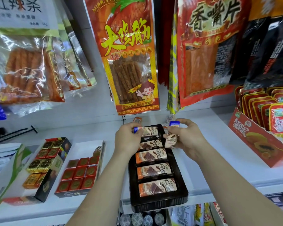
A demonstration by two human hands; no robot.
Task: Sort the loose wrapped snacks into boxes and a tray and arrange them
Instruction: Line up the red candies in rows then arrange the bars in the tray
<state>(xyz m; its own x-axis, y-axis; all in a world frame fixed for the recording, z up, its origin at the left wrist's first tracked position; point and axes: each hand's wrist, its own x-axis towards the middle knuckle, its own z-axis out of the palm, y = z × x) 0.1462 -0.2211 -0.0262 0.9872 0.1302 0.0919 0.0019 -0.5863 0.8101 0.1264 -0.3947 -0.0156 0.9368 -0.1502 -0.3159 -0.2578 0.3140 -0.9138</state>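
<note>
Shelf (219, 160), white | black tray (158, 203) at front edge, four wrapped bars (151, 171) slotted | left hand (127, 141) gripping fifth bar (149, 133) over far slot | right hand (189, 138) pinching loose bar (171, 141) beside tray's far right rim

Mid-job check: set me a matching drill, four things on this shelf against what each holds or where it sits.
1 left hand
2 right hand
3 black tray
4 orange box

A packets stand in it, far right
B grips upended bar beside the tray
C row of bars lies in it
D grips wrapped bar at the tray's far end

Pairs: 1-D, 2-B, 3-C, 4-A
</note>
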